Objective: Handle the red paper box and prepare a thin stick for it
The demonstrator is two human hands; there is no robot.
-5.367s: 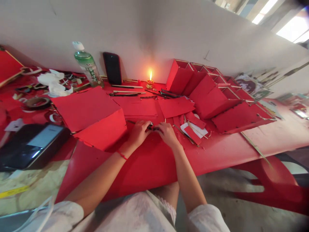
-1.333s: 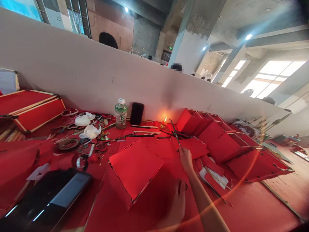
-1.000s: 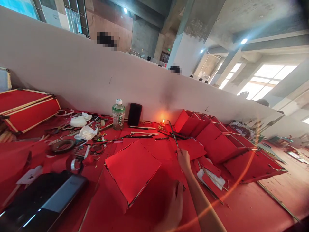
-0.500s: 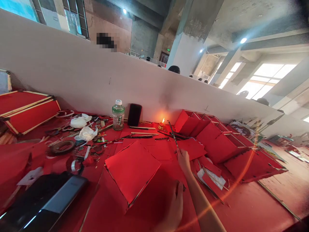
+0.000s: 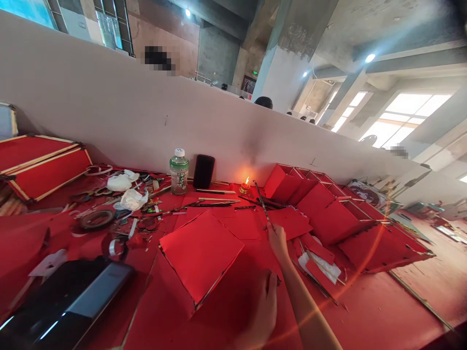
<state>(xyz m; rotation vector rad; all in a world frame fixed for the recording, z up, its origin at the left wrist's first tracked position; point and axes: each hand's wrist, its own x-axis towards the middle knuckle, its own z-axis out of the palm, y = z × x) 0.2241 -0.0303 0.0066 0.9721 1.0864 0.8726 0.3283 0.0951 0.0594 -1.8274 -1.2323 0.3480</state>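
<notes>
My right hand is stretched forward over the red table, closed round a thin dark stick that points up toward a small lit candle by the partition. The stick's tip sits just right of the flame. My left hand rests low near the front edge, fingers closed on a small dark piece I cannot make out. A red paper box with stick edges lies just left of both hands.
A row of red paper boxes stands at the right. A green-capped bottle and a dark phone lean by the white partition. Tape rolls, scraps and tissue litter the left; a black device lies at front left.
Since 5.4 s ago my view lifted and my right hand carried the stick out toward the candle. Over the last second both hands have barely moved.
</notes>
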